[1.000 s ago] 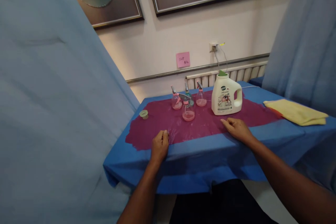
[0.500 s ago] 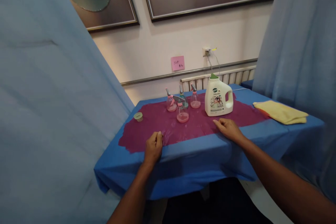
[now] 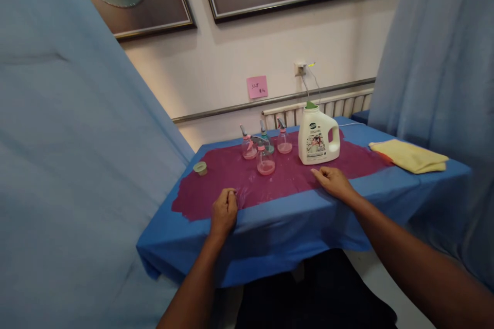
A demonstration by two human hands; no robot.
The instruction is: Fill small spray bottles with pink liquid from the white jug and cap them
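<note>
My left hand [image 3: 224, 209] rests in a loose fist at the front edge of the purple patch [image 3: 216, 193] on the blue cloth. My right hand [image 3: 331, 181], fingers curled and thumb side up, lies in front of a white jug [image 3: 319, 139] with a green spout. I see nothing held in either fist. Several clear spray bottles stand mid-table; the nearest spray bottle [image 3: 266, 166] has pink liquid, and a teal-tinted bottle [image 3: 267, 145] stands behind it. A small pale cup [image 3: 200, 168] sits at the left.
A folded yellow cloth [image 3: 411, 156] lies at the table's right end. Blue curtains [image 3: 69, 164] hang on both sides. Behind the table are a radiator [image 3: 349, 103], a wall socket [image 3: 300, 69] with a cable, and a pink note [image 3: 257, 87].
My view has shifted slightly, so the table and wall appear a little higher and further left. Both fists stay in nearly the same places, and the bottles and jug have not moved on the table.
</note>
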